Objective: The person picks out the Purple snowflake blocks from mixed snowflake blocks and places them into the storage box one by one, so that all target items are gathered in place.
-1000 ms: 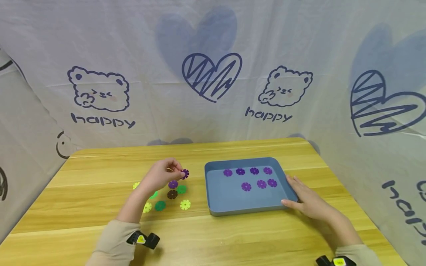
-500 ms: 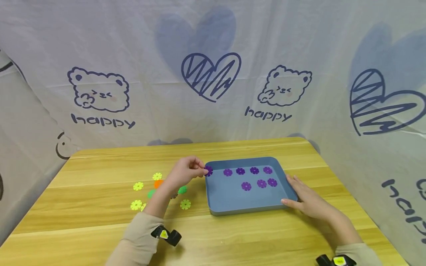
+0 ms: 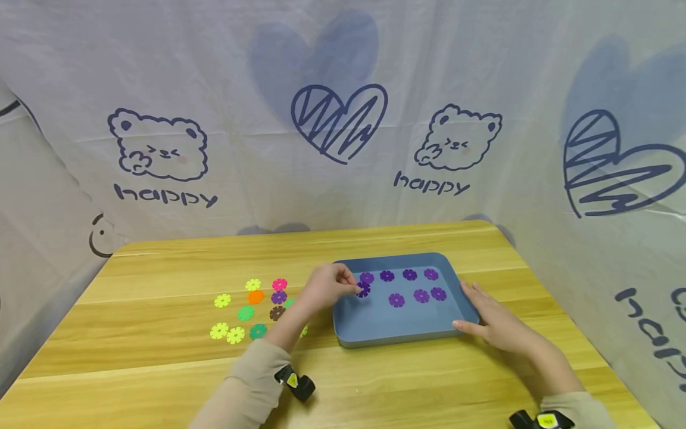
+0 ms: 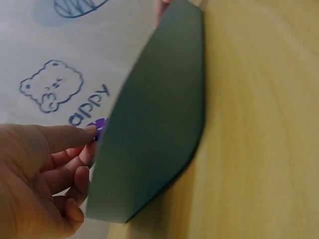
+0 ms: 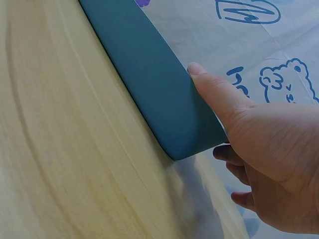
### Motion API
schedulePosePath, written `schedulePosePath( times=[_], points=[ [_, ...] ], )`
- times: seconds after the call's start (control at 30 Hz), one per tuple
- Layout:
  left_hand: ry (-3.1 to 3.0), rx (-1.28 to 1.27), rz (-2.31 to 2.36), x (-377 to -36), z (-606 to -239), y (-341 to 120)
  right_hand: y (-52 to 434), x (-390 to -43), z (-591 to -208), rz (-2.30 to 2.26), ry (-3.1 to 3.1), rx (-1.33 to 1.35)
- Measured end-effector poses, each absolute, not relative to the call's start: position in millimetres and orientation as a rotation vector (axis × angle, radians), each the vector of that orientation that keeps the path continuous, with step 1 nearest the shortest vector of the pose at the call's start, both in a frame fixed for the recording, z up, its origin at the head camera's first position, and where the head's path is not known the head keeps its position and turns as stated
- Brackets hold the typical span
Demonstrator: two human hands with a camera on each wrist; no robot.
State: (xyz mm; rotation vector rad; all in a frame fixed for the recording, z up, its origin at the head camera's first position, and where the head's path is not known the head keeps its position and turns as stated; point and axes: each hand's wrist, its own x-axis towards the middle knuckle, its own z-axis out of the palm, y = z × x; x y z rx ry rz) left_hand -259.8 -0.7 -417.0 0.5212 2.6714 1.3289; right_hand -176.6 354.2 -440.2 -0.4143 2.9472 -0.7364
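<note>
We see a blue tray [image 3: 402, 336] on the table [image 3: 161, 369]: shallow, rectangular, rounded corners, smooth matte plastic. In it lie six purple discs [image 3: 409, 275], flat with notched flower-like edges: four in a back row, two nearer, all apart from each other. Left grip [image 3: 327, 286] is over the tray's left wall, pinching a seventh purple disc [image 3: 363, 289] between thumb and fingertips, low over the tray floor just in front of the row's left end; we can't tell if it touches. Right grip [image 3: 495, 325] is relaxed, fingers straight against the tray's right wall, thumb [image 5: 214, 92] pressed on the near right corner, holding nothing. Left of the tray, loose discs [image 3: 246, 313] of the same shape sit on the table: yellow, green, orange, pink, purple, brown. Table is light wood grain, glossy. Behind it hangs a printed cloth [image 3: 343, 119], slightly creased.
</note>
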Motion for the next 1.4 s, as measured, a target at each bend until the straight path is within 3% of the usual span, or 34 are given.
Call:
schedulePosePath(
  times=[0.57,1.0,1.4],
  points=[
    [3.043,0.659,0.694,-255.5,-430.5,27.6,353.8,-176.3,-439.0,-0.728,2.95,-0.417],
    [3.068,0.468,0.586,-258.8,-430.0,43.0,353.1,-177.9,-440.8,-0.705,2.97,-0.426],
    [3.0,0.565,0.796,-255.9,-427.3,27.1,354.7,-177.6,-441.1,-0.719,2.961,-0.43]
  ],
)
